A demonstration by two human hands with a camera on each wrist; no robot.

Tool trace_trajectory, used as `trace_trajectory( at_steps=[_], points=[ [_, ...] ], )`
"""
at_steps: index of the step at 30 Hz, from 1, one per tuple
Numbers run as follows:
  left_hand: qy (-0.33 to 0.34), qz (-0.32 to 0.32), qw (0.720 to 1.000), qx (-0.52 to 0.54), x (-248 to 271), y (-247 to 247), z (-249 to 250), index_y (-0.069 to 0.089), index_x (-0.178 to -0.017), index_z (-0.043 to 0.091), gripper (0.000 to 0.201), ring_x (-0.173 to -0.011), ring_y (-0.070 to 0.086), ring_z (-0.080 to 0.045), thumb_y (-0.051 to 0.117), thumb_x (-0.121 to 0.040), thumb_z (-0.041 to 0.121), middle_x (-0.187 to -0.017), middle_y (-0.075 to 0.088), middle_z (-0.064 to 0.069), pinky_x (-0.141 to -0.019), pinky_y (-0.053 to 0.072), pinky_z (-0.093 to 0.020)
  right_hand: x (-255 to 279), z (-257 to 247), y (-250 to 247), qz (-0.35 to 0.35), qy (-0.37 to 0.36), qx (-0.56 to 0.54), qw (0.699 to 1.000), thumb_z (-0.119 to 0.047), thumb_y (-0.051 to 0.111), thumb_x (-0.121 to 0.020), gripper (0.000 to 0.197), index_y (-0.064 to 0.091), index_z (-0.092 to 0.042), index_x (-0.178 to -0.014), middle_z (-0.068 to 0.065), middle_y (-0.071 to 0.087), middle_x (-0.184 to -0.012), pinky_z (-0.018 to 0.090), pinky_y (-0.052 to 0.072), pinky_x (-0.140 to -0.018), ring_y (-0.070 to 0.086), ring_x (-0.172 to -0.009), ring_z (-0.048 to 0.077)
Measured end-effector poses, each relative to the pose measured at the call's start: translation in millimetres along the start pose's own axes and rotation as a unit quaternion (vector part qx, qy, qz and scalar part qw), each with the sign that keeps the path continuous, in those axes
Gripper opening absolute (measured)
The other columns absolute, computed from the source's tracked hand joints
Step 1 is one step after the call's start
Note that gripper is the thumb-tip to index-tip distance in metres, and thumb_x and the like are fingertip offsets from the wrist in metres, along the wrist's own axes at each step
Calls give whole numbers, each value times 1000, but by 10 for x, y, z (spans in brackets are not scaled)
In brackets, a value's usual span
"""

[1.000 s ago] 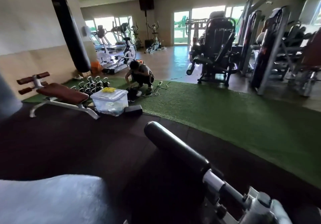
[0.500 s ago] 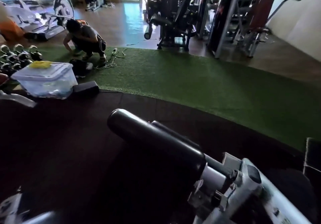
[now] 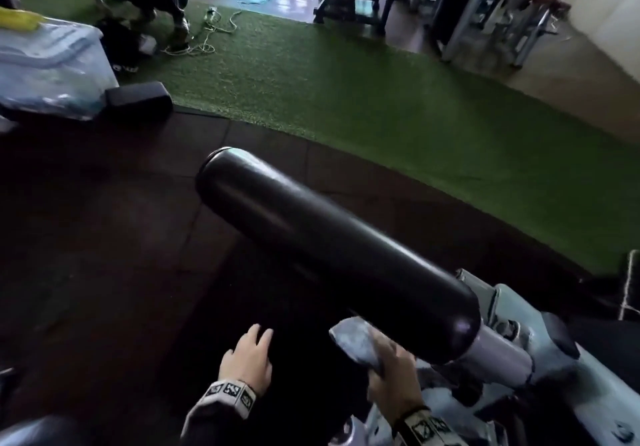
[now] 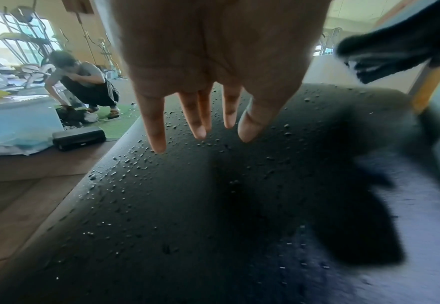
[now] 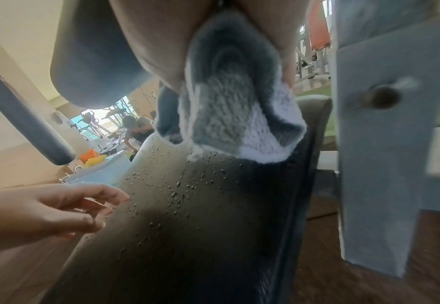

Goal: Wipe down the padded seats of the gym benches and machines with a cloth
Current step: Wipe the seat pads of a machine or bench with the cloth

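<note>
Change since the earlier frames: the view has dropped, and both hands now show below the black cylindrical roller pad (image 3: 332, 245).

Right hand (image 3: 391, 373): grips a bunched grey-and-white terry cloth (image 5: 229, 115), whose hanging edge sits just above the black droplet-speckled padded seat (image 5: 192, 205).

Left hand (image 4: 208, 67): fingers straight, slightly spread, over the seat's near-left edge, holding nothing.

Seat's long axis runs away from the fingers; the right hand is nearer the wet patch.

Beyond, on the floor: clear lidded plastic bin (image 3: 52, 65), contents indistinct, yellow item on lid; a crouching person (image 4: 83, 82).
</note>
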State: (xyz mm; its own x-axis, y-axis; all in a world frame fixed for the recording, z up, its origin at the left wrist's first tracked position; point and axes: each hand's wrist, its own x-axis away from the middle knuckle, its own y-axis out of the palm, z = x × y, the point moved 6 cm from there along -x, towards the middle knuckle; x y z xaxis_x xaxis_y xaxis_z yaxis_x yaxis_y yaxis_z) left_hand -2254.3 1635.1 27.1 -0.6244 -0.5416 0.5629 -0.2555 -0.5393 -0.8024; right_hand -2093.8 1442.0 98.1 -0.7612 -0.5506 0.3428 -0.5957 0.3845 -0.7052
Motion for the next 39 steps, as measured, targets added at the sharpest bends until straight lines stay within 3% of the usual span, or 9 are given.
trace_trajectory(
  at_steps=[2,6,11,15,21,25,28,33,39],
  points=[
    [-10,24,1000,-4,-147,-12,-146,15,-152,31,61,-146,13,-11,43,-97,33,-160,4,4,-113,29,-43,-170,-47,31,30,9,39,999,-7,53,-80,38,63,-32,-107,-22,62,-73,16,50,-83,61,-76,-6],
    [-21,46,999,-12,-297,117,-365,-2,-150,42,70,-147,-12,-12,41,-96,50,-159,-15,9,-111,20,-61,-361,201,158,64,63,127,988,-13,53,-84,33,63,-16,-116,3,67,-103,34,47,-95,62,-100,21],
    [-6,27,999,42,-412,412,-580,-23,-136,57,74,-144,-25,-20,37,-92,62,-145,-41,21,-106,19,-71,-334,175,179,128,9,266,955,-7,79,-59,71,59,-16,-127,26,59,-110,49,44,-91,55,-101,45],
    [11,13,997,75,-464,523,-632,-25,-130,62,72,-140,-32,-18,36,-92,62,-143,-43,25,-104,10,-76,-357,358,329,42,74,332,939,-49,55,-79,88,2,-39,-148,12,14,-144,43,19,-110,21,-127,33],
    [26,13,995,95,-456,592,-625,-26,-130,61,70,-138,-36,-16,33,-93,62,-140,-45,26,-103,3,-76,-450,411,353,121,40,352,927,-67,26,-87,69,0,-45,-147,-1,-2,-144,43,32,-102,33,-119,37],
    [28,2,995,96,-459,620,-619,-30,-127,61,69,-135,-40,-16,30,-93,62,-136,-50,26,-103,-1,-76,-437,490,420,128,57,348,927,-63,21,-90,66,-8,-43,-146,5,-15,-155,47,9,-113,7,-136,41],
    [32,-2,994,100,-475,617,-628,-32,-125,62,69,-134,-41,-16,29,-93,63,-137,-50,25,-102,-4,-77,-516,484,402,156,65,325,930,-57,24,-94,66,-4,-34,-149,12,-10,-157,48,-7,-114,-11,-142,35],
    [31,-12,994,103,-481,608,-617,-30,-128,61,69,-136,-40,-18,31,-94,61,-140,-48,22,-102,-6,-76,-865,407,109,232,119,257,931,-56,27,-94,68,23,-16,-148,21,16,-153,46,6,-115,13,-141,38],
    [28,-14,994,106,-486,611,-606,-28,-131,60,69,-135,-41,-19,31,-96,59,-142,-47,20,-101,-8,-75,-1191,-99,137,196,125,161,959,-47,31,-99,56,41,-9,-138,19,39,-143,32,19,-105,33,-132,30]
  ],
)
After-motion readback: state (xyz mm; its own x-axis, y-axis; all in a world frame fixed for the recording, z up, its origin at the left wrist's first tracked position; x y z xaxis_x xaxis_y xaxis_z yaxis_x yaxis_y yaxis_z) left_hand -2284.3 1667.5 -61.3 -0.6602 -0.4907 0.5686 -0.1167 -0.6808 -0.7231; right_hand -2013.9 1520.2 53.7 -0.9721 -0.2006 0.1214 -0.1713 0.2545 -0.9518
